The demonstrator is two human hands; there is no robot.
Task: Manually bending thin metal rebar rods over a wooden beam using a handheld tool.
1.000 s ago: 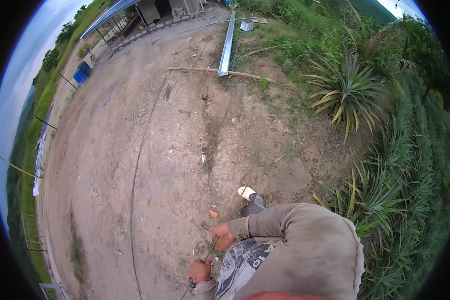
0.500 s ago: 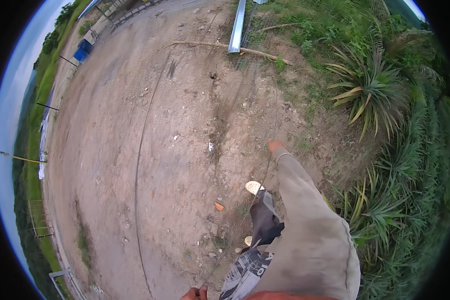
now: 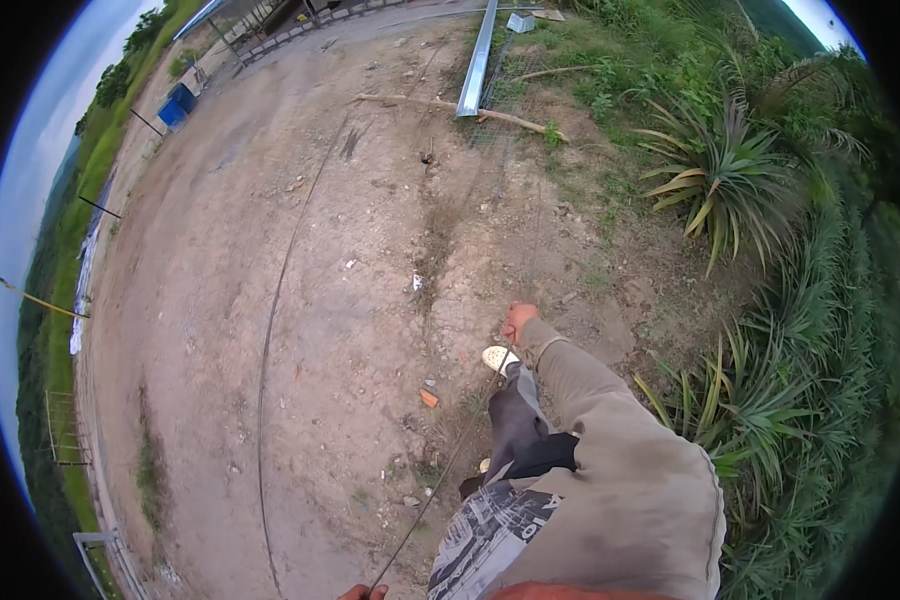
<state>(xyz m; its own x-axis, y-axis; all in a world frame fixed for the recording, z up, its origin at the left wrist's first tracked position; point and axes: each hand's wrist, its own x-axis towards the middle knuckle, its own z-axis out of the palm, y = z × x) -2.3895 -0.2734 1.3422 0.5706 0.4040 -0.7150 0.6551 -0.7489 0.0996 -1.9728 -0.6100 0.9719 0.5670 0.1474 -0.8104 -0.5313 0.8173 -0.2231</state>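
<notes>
A long thin dark cable point(image 3: 429, 498) stretches between my two hands; whether it is wire or a thin rod I cannot tell. My left hand point(image 3: 362, 593) is closed on its near end at the lower edge, mostly cut off by the picture. Farther forward, beside my pale shoe point(image 3: 500, 360), my right hand point(image 3: 519, 320) is closed around the same cable, its arm reaching out in a tan sleeve. Beyond that hand a faint thin line continues over the dirt. A second long dark line point(image 3: 262, 400) curves along the ground to the left.
Ahead lie a shiny metal channel point(image 3: 477, 62), wire mesh point(image 3: 490, 135) and a long stick point(image 3: 420, 101). Spiky plants point(image 3: 735, 180) line the right side. An orange brick piece point(image 3: 429, 398) lies near my feet. Blue containers point(image 3: 175, 105) stand far left.
My right hand has drawn back toward me and slightly left, still on the cable. The left hand has moved lower and left, closer to the picture's edge. The view has shifted a little.
</notes>
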